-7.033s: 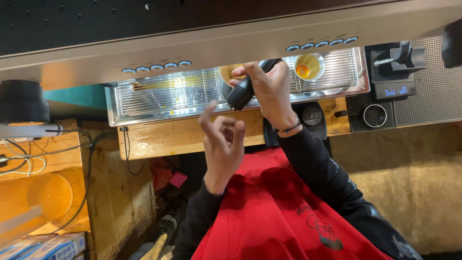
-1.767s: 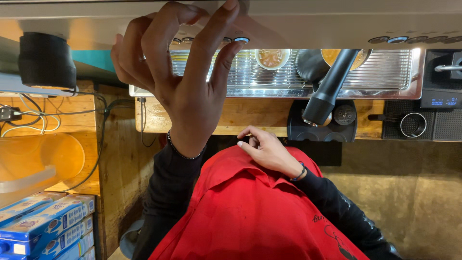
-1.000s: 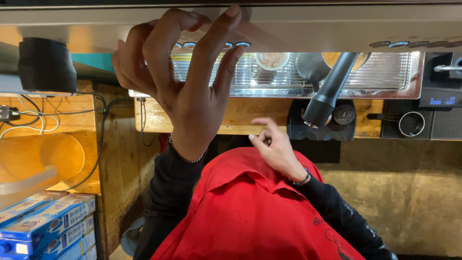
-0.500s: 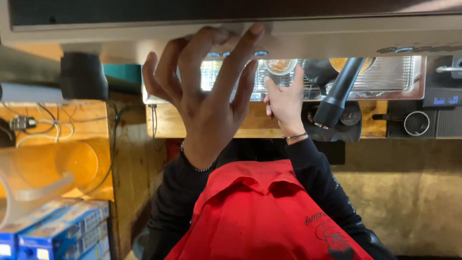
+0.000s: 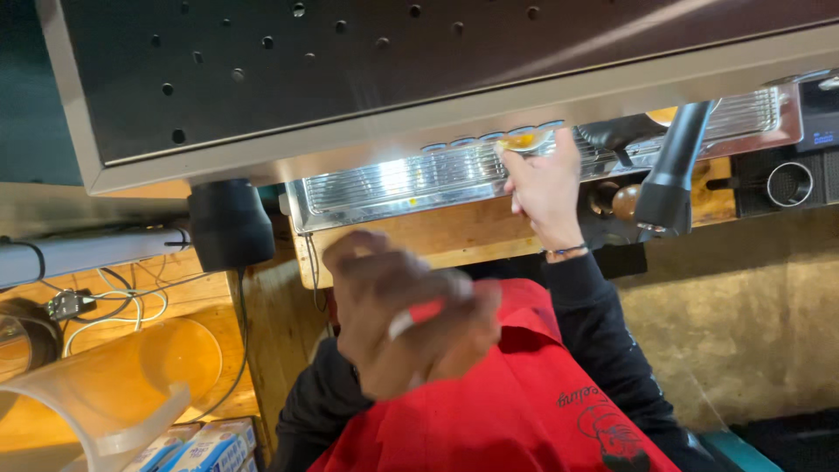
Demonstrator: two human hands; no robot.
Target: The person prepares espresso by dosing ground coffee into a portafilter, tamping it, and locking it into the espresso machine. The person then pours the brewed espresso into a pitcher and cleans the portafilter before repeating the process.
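The right hand [image 5: 544,188] reaches up to the espresso machine's button row [image 5: 494,138], fingers pinched on a small amber-lit cup [image 5: 523,140] just above the drip tray [image 5: 411,179] — a shot being collected, judging by this. Lifting it clear calls for a level, steady carry. The left hand [image 5: 411,319], blurred, loosely curled and empty, hangs below the tray. Half a second ago it was pressed up at the buttons — now dropped.
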